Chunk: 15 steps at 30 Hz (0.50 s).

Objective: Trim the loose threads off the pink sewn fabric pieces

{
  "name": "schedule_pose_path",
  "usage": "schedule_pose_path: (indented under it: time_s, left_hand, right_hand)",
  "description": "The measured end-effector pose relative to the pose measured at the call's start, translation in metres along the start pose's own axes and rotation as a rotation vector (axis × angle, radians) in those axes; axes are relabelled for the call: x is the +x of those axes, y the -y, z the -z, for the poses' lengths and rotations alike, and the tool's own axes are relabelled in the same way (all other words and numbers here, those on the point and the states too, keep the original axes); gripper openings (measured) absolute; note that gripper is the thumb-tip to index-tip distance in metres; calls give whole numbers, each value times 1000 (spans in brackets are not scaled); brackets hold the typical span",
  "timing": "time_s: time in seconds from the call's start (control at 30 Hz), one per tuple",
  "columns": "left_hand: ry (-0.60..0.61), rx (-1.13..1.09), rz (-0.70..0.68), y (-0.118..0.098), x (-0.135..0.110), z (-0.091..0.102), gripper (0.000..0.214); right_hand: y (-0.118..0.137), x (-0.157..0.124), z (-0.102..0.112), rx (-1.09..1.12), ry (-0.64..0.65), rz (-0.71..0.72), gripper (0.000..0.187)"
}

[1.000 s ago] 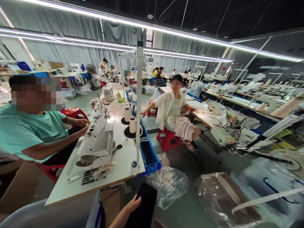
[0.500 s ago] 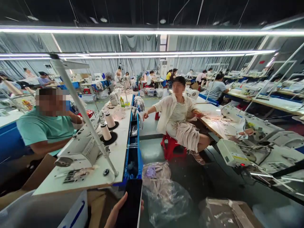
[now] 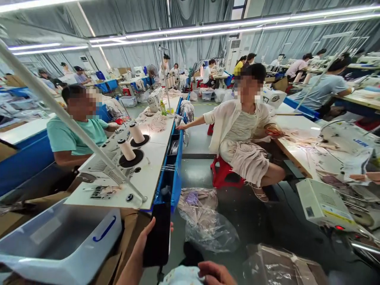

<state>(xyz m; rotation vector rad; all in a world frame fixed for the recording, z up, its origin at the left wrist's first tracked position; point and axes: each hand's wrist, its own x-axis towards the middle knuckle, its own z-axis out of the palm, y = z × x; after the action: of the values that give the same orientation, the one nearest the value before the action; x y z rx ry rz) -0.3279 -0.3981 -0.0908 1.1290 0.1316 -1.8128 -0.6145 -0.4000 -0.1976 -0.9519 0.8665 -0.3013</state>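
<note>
In the head view, the person's left hand (image 3: 142,247) rose from the bottom edge and held a black, flat, rectangular phone (image 3: 157,233) upright, its thumb laid across the near edge and its fingers (image 3: 171,226) wrapped behind the far edge, clamped on the device. The phone stood just in front of the end of the blue trough (image 3: 170,174) that ran along the white tabletop (image 3: 148,174). The right hand (image 3: 216,273) lay low at the bottom edge, its fingers loosely curled and resting on a pale blue bundle of cloth (image 3: 181,275); whether they gripped it could not be told.

On the tabletop stood a white sewing machine (image 3: 103,168) and two cream thread cones (image 3: 127,149) on black round bases, with a slanted white metal pole (image 3: 68,120) crossing above them. A translucent plastic bin with a blue handle (image 3: 59,241) sat left of the phone. Clear plastic bags of pinkish fabric (image 3: 204,221) lay on the dark floor to the right of it.

A person in a teal shirt (image 3: 71,134) sat behind the machine. Another person in a white overshirt (image 3: 237,122) sat on a red plastic stool (image 3: 224,176), one arm stretched to the trough.
</note>
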Motion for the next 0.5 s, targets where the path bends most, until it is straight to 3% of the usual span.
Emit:
schedule_pose_path:
  time_s: [0.13, 0.27, 0.33, 0.5]
  left_hand:
    - [23, -123, 6, -18, 33, 3, 54]
    - [44, -204, 16, -44, 57, 6, 59]
    - [50, -218, 5, -56, 63, 7, 62]
    - [75, -227, -48, -79, 73, 11, 68]
  right_hand:
    - [51, 10, 25, -3, -93, -45, 52]
    - [77, 34, 46, 172, -140, -176, 47]
    - [88, 51, 50, 207, -135, -208, 44]
    - [136, 90, 41, 38, -93, -180, 37]
